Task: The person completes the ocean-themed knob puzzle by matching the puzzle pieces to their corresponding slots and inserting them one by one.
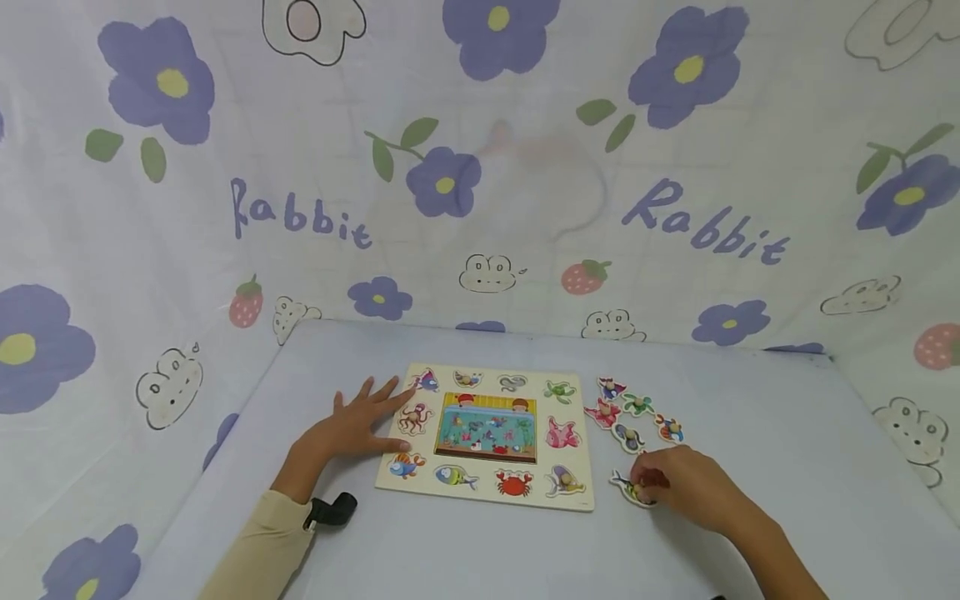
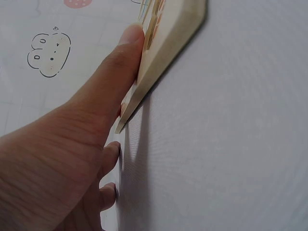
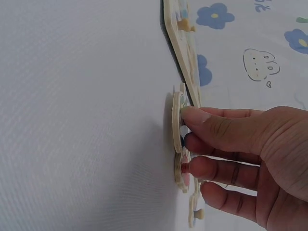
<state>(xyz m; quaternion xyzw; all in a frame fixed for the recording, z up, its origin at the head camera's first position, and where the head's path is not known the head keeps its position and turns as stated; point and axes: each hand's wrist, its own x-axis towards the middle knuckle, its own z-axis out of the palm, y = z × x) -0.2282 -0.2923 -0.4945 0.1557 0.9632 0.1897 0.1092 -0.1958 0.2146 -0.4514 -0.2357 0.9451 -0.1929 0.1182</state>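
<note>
A wooden puzzle board with sea-animal pictures lies flat on the table. My left hand rests at its left side, fingers spread, with the thumb on the board's face. To the right of the board, my right hand pinches a yellow-green fish puzzle piece between thumb and index finger. The fingertips cover its knob. In the right wrist view this piece stands close to the table surface; whether it touches cannot be told. A knobbed purplish piece sits at the board's lower right corner.
Beyond my right hand lie several loose knobbed pieces: a turtle, a pink fish, an orange-and-blue fish, a purple-blue fish and a dark greyish piece. A flower-printed curtain surrounds the white table.
</note>
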